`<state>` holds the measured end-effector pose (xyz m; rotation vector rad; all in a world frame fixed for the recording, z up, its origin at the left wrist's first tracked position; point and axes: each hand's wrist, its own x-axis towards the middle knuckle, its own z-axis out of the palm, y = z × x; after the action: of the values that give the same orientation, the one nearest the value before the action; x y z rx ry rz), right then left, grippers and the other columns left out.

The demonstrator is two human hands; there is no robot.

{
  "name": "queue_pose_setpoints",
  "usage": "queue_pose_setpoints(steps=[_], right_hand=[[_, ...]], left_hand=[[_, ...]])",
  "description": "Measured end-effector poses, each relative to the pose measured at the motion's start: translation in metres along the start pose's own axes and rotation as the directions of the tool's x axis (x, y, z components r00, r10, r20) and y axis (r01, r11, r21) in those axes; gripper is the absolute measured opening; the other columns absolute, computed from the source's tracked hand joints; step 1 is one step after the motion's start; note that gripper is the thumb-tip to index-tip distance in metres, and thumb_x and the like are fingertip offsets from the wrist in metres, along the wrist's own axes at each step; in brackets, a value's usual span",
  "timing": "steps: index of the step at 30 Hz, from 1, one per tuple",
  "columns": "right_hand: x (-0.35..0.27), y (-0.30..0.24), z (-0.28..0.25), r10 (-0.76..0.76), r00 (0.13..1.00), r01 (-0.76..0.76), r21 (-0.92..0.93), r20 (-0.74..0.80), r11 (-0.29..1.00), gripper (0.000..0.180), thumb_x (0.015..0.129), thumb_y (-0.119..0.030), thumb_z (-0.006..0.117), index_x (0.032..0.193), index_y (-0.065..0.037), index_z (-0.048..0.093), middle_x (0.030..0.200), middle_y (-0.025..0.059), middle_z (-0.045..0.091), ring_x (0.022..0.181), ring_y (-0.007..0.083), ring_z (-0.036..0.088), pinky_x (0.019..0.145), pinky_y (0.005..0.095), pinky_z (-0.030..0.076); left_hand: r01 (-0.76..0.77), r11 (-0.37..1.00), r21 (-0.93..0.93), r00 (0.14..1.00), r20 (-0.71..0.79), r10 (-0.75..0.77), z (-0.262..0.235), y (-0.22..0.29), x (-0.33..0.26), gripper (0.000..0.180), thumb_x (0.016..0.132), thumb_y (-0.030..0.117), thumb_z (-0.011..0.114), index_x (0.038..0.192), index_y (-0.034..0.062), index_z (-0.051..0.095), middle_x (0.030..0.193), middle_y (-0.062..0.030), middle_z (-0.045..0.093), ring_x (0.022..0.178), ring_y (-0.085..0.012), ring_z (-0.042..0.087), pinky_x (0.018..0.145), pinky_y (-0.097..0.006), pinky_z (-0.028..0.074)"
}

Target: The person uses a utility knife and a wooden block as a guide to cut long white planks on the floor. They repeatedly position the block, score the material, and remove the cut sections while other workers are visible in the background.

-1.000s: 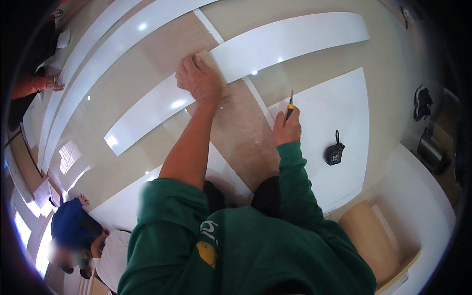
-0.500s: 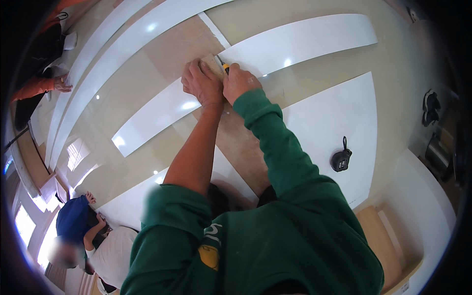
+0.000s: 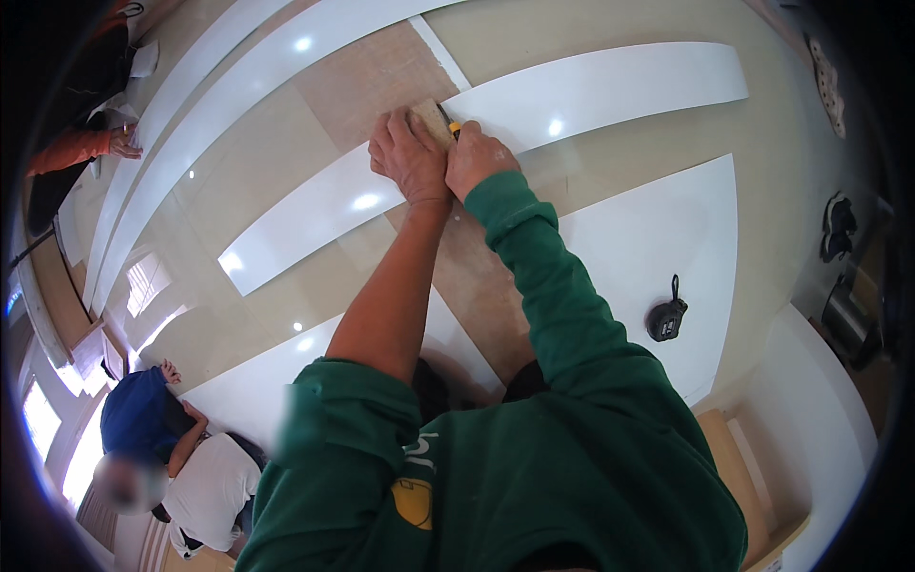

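- Our left hand point(image 3: 410, 157), upper middle of the frame, has its fingers curled over a tan, rectangular wood-like block point(image 3: 434, 122), pinning it on a long, glossy white strip point(image 3: 620, 91).
- Our right hand point(image 3: 481, 160) is right beside it, fist wrapped round a yellow-and-black slim-handled knife point(image 3: 455, 128) at the block's right edge.
- Looks to us like the guided-cut step, block as fence; can't tell if the blade's biting yet.
- Next move, we reckon, calls for firm block pressure, blade snug to that edge, left fingertips clear.
- Center right: a black, rounded tape measure point(image 3: 667, 319) sits on a broad white sheet point(image 3: 658, 238), nobody touching it.
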<state>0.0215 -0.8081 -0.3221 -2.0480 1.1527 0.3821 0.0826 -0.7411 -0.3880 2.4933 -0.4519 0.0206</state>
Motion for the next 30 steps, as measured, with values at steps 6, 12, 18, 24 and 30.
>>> queue_pose_setpoints(steps=[6,12,18,24,30], right_hand=[[0.0,-0.002,0.006,0.025,0.999,-0.025,0.001,-0.047,1.0,0.025,0.09,-0.019,0.055,0.107,0.0,0.054,0.096,0.0242,0.07,0.095,0.0403,0.068,0.085,0.049,0.054],[-0.001,-0.001,0.001,0.023,1.0,-0.023,-0.001,-0.002,1.0,0.025,0.091,-0.019,0.054,0.108,0.0,0.054,0.098,0.0231,0.07,0.096,0.0395,0.068,0.086,0.048,0.053],[0.002,0.0,-0.003,-0.028,0.999,0.03,-0.056,0.029,0.998,0.025,0.091,-0.019,0.055,0.108,0.0,0.054,0.098,0.0229,0.07,0.095,0.0394,0.068,0.085,0.0479,0.054],[-0.002,-0.003,-0.008,-0.029,0.999,0.031,-0.064,0.035,0.997,0.025,0.092,-0.02,0.053,0.108,-0.001,0.055,0.099,0.0226,0.07,0.096,0.0396,0.068,0.085,0.0479,0.054],[0.002,0.002,0.001,0.003,1.0,-0.004,-0.033,-0.015,0.999,0.025,0.095,-0.021,0.047,0.105,-0.002,0.059,0.1,0.0238,0.069,0.097,0.04,0.068,0.087,0.0487,0.053]], left_hand=[[-0.019,1.0,0.005,1.0,-0.002,0.019,-0.002,0.002,-0.002,0.029,0.097,0.029,0.054,0.121,0.0139,0.06,0.129,-0.0087,0.055,0.122,-0.0326,0.045,0.105,-0.047,0.03],[-0.006,1.0,-0.002,1.0,0.02,0.006,-0.003,0.004,-0.001,0.029,0.097,0.029,0.054,0.121,0.0139,0.06,0.13,-0.0088,0.055,0.123,-0.0323,0.045,0.105,-0.047,0.03],[-0.01,1.0,0.014,1.0,-0.017,0.01,0.001,0.0,-0.002,0.028,0.097,0.028,0.055,0.12,0.0137,0.06,0.129,-0.0088,0.056,0.122,-0.0324,0.045,0.105,-0.048,0.03],[-0.018,1.0,-0.009,1.0,0.005,0.018,-0.003,0.003,0.001,0.027,0.095,0.025,0.056,0.118,0.0114,0.061,0.128,-0.0082,0.054,0.122,-0.0325,0.045,0.104,-0.048,0.029],[-0.008,1.0,0.021,0.999,0.039,0.007,-0.004,0.006,0.0,0.028,0.096,0.026,0.055,0.119,0.0109,0.06,0.13,-0.0089,0.054,0.123,-0.0327,0.044,0.105,-0.048,0.028]])
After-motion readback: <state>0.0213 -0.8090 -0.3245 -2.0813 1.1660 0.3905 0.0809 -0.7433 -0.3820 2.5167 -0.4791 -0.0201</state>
